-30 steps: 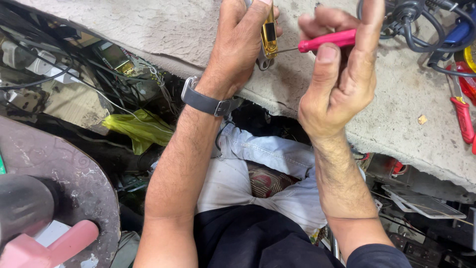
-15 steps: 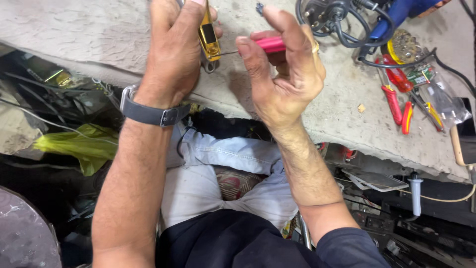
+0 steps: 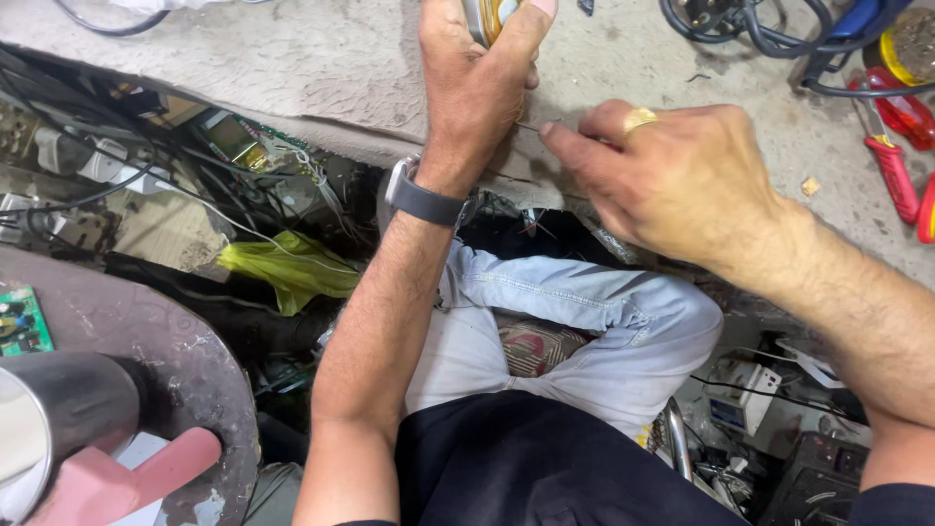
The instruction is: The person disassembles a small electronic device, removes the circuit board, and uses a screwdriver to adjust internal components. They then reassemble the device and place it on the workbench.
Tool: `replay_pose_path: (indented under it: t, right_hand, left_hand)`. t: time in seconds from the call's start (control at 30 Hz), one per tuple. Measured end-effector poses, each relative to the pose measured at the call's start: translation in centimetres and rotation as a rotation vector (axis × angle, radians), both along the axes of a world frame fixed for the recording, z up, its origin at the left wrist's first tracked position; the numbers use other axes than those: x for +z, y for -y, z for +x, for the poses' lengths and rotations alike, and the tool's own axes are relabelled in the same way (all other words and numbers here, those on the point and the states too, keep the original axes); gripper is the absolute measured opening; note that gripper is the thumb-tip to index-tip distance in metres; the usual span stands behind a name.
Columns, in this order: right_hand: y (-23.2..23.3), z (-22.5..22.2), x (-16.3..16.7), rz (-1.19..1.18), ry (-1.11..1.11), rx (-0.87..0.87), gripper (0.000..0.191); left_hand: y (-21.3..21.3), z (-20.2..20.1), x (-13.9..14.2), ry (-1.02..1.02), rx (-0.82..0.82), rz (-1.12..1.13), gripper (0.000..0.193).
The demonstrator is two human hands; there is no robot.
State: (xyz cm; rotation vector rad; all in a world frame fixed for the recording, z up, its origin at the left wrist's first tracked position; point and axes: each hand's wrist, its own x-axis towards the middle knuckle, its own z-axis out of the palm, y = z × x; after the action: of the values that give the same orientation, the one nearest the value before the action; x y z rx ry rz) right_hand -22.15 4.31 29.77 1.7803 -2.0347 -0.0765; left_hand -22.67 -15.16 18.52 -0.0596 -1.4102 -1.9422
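My left hand (image 3: 477,88), a dark watch (image 3: 424,202) on its wrist, is closed around a small yellow and metal part (image 3: 490,14) at the top edge of the view; most of that part is hidden or cut off. My right hand (image 3: 672,180), wearing a gold ring (image 3: 640,119), lies palm down just right of it. Its fingers pinch a thin metal tool shaft (image 3: 529,127) that points at my left hand. The tool's handle is hidden inside my fist. Both hands are over the grey bench top (image 3: 321,68).
Red-handled pliers (image 3: 891,175) and a tangle of dark cables (image 3: 760,29) lie at the bench's right end. Below the bench edge are wires, a yellow-green bag (image 3: 282,268) and circuit boards (image 3: 24,321). A metal cylinder (image 3: 58,419) and a pink handle (image 3: 127,477) sit bottom left.
My right hand has turned palm down, so the pink tool handle is now covered. My left hand has moved up toward the top edge of the view.
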Motion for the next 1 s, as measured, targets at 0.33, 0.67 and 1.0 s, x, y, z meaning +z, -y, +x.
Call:
replay_pose_path:
  t: [0.33, 0.67, 1.0]
  right_hand:
    - [1.7, -0.5, 1.0, 0.213, -0.321, 0.107, 0.025]
    - [3.1, -1.4, -0.3, 0.127, 0.074, 0.002, 0.021]
    - [0.5, -0.3, -1.2, -0.008, 0.237, -0.114, 0.032]
  left_hand:
    - [-1.3, 1.2, 3.7, 0.176, -0.116, 0.205, 0.022]
    - [-1.1, -1.2, -1.1, -0.004, 0.106, -0.002, 0.028]
    - [-1.3, 0.6, 1.3, 0.041, 0.026, 0.069, 0.036]
